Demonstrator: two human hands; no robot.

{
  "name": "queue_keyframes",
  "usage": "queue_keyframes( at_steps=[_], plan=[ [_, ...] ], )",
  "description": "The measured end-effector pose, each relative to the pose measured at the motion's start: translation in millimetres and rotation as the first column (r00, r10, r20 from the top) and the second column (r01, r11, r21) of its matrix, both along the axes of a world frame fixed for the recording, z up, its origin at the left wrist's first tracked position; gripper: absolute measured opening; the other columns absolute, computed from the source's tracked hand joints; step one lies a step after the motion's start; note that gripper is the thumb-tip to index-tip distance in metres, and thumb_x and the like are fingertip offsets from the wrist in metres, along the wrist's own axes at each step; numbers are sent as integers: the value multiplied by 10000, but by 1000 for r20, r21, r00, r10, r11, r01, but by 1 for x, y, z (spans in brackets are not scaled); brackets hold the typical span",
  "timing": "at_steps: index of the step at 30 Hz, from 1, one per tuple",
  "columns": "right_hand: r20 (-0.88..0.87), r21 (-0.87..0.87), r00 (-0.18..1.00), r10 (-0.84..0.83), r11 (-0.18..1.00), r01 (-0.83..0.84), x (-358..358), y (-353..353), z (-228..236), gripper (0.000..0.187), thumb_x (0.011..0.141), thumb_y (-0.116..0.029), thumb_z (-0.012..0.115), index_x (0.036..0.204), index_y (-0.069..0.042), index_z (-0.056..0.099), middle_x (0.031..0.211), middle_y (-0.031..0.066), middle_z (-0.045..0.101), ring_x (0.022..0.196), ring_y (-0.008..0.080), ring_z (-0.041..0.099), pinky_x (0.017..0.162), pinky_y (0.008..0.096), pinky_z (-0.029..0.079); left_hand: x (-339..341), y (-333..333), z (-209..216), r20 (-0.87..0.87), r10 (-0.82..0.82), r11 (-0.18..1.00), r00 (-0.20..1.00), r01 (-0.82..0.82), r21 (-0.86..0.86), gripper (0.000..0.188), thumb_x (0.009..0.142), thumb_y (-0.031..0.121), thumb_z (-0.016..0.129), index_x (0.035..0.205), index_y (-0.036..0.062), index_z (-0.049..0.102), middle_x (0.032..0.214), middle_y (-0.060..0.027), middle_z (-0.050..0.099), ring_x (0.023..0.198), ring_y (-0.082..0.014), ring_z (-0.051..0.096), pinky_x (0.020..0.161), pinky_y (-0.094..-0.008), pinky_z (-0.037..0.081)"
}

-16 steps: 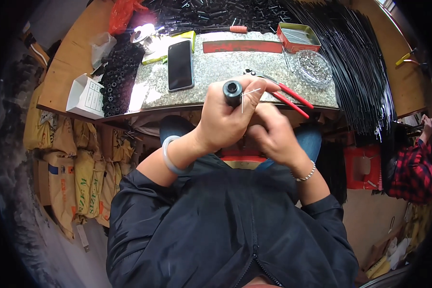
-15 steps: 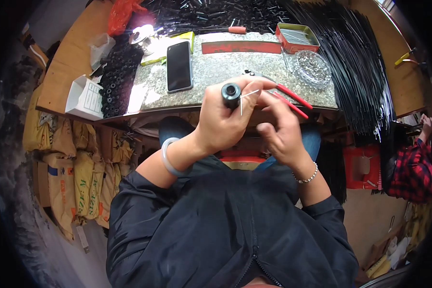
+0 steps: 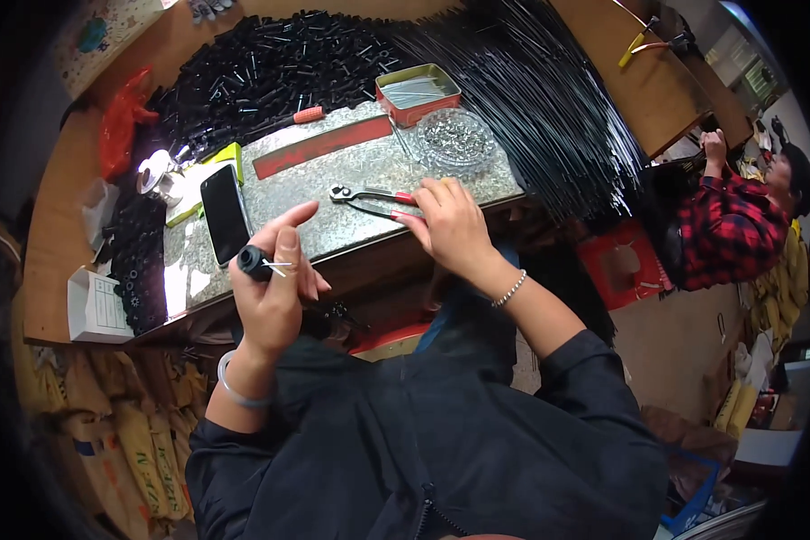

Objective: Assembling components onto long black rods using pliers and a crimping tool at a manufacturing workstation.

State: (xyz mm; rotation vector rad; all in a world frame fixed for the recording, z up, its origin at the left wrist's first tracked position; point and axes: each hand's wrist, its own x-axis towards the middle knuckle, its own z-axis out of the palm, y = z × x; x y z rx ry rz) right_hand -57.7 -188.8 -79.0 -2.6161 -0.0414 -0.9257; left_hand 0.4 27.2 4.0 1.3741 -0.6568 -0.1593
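Note:
My left hand [image 3: 274,301] is closed around a short black tubular piece [image 3: 255,263] with a round hole in its end. Thin silver pins [image 3: 282,267] stick out beside its thumb, and the index finger points away from the piece. Over the front edge of the stone slab [image 3: 315,189], my right hand [image 3: 450,220] has its fingers on the red handle ends of a pair of pincers [image 3: 369,194]. The pincers lie on the slab, jaws toward the left. A black phone [image 3: 225,214] lies left of them.
Behind the slab's red bar [image 3: 324,147] spreads a heap of black parts [image 3: 270,67]. A tin of thin rods [image 3: 418,94] and a clear dish of small metal pieces [image 3: 456,141] stand near long black rods [image 3: 549,99]. Another person [image 3: 729,216] sits at the right.
My hands have moved apart. The left has gone left with the black piece; the right has reached forward onto the pincers' handles. The view has swung to the right.

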Motion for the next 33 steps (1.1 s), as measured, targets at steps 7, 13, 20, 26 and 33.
queue_keyframes(
  at_steps=[7,13,20,26,33],
  plan=[
    [-152,-300,985,-79,954,30,7,-2,-8,210,766,-249,645,860,-78,567,865,91,503,819,267,492,708,378,401,7,-6,0,145,13,994,989,-29,105,338,959,216,453,1064,-71,597,504,90,392,441,11,326,417,-169,242],
    [-216,519,956,200,852,-61,-12,-9,1,152,820,-111,614,907,-34,516,908,101,470,711,221,521,620,311,441,13,-6,-7,147,67,990,987,-84,114,291,953,191,469,1081,-28,613,511,85,414,443,16,334,408,-168,245],
    [-57,-218,995,87,971,-97,-62,27,115,349,620,-147,768,956,-140,675,879,58,491,710,187,531,583,283,444,20,-8,-13,150,154,975,977,-175,136,268,955,181,461,1080,7,622,474,98,376,428,22,307,399,-188,215],
    [29,-442,998,53,897,-35,-66,32,125,337,633,-210,757,954,-145,677,913,47,511,740,177,530,569,276,429,19,-14,-14,110,171,978,979,-182,102,252,947,160,474,1060,-2,631,517,111,386,458,27,296,411,-197,187],
    [-70,-442,984,163,879,-177,-70,28,119,230,706,-200,712,803,-33,588,919,119,583,664,220,555,549,299,439,12,-13,-14,140,162,980,977,-175,90,277,946,190,480,1055,-13,633,529,110,374,499,16,294,434,-196,200]
  ],
)
